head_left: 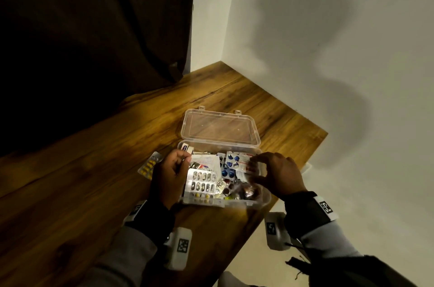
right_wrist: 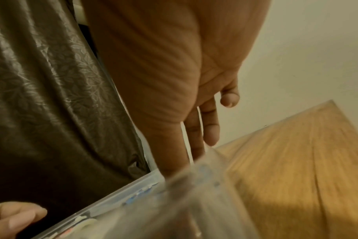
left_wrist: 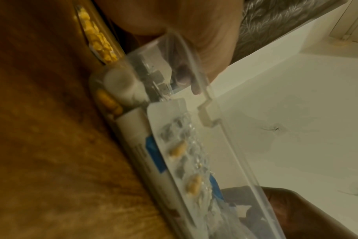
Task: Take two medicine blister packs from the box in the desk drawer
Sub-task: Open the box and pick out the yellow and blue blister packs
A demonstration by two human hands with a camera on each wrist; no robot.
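Observation:
A clear plastic box (head_left: 234,203) stands on the wooden desk (head_left: 94,181) with its lid (head_left: 220,127) folded back. Inside lie a silver blister pack (head_left: 203,181), a blue-pill pack (head_left: 231,164) and several other packs. A yellow-pill blister pack (head_left: 148,166) lies on the desk left of the box, partly under my left hand (head_left: 184,162). That hand grips the box's left wall, fingers curled over the rim. My right hand (head_left: 254,169) hovers over the box's right half, fingers spread and pointing down, holding nothing. The left wrist view shows the yellow pack (left_wrist: 96,40) beside the box wall (left_wrist: 225,145).
The desk sits in a corner, with a white wall (head_left: 328,63) on the right and a dark curtain (head_left: 94,28) at the back left. Its right edge (head_left: 293,181) runs just beside the box. Bare wood stretches to the left and behind the lid.

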